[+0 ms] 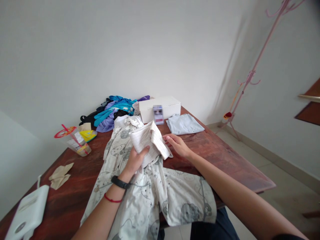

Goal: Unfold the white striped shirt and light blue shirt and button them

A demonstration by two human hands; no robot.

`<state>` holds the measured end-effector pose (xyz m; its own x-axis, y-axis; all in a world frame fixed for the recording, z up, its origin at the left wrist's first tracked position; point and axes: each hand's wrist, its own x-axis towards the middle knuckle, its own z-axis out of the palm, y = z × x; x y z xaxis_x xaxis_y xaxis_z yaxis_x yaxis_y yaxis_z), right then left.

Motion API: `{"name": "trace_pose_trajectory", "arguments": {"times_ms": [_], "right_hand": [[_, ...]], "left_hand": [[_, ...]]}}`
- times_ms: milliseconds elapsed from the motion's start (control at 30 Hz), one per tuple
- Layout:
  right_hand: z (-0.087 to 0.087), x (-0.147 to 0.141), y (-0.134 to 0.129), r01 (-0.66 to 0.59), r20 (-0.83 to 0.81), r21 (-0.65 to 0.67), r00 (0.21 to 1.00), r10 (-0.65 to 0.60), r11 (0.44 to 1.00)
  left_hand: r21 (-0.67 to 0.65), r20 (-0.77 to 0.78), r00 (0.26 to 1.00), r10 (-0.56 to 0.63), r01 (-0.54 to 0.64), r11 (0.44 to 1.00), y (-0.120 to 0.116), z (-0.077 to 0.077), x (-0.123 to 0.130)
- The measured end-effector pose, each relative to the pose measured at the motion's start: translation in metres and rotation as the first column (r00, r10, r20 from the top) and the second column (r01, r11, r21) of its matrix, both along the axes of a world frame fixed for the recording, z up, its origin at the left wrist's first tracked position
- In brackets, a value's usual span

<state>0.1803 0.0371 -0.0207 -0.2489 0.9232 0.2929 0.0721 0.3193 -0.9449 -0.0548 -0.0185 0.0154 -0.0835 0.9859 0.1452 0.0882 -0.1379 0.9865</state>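
My left hand (pixel 137 158) is closed on a folded white garment with thin stripes (pixel 143 138), thumb on top and the other fingers hidden beneath it. My right hand (pixel 177 144) is at the right edge of this striped garment, with fingers stretched out and partly apart; whether the fingertips touch the cloth, I cannot tell. Below both lies a whitish garment with grey cartoon prints (pixel 147 196), spread along the table and hanging over its front edge.
Behind stand a white box (pixel 172 104) and a heap of blue, purple and black clothes (pixel 117 108). Folded light-blue cloth (pixel 185 125) lies right. A plastic cup with straw (pixel 78 145), crumpled brown paper (pixel 60 176) and a white device (pixel 31 210) are left.
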Motion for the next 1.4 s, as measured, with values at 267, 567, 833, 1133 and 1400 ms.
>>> {"name": "trace_pose_trajectory", "arguments": {"times_ms": [267,567,833,1133,1400], "right_hand": [[-0.003,0.001,0.002,0.008,0.078,0.032,0.997,-0.011,0.999],[-0.004,0.001,0.003,0.011,0.109,0.049,0.994,-0.017,0.999],[-0.005,0.001,0.004,0.005,0.114,0.052,0.993,-0.011,0.999],[0.000,0.003,-0.001,-0.099,0.078,0.045,0.992,0.095,0.994],[-0.002,0.001,-0.008,-0.273,0.204,0.213,0.951,0.230,0.938]], "left_hand": [[-0.002,0.003,1.000,0.016,-0.016,1.000,0.001,0.001,0.000],[0.006,-0.004,1.000,0.017,-0.017,1.000,-0.001,0.005,0.001],[0.010,-0.001,0.999,0.032,-0.032,0.999,0.000,0.004,0.002],[-0.036,0.095,0.995,0.024,-0.020,0.999,0.003,-0.002,-0.001],[-0.119,0.306,0.945,0.114,-0.081,0.990,0.013,-0.009,-0.005]]}}
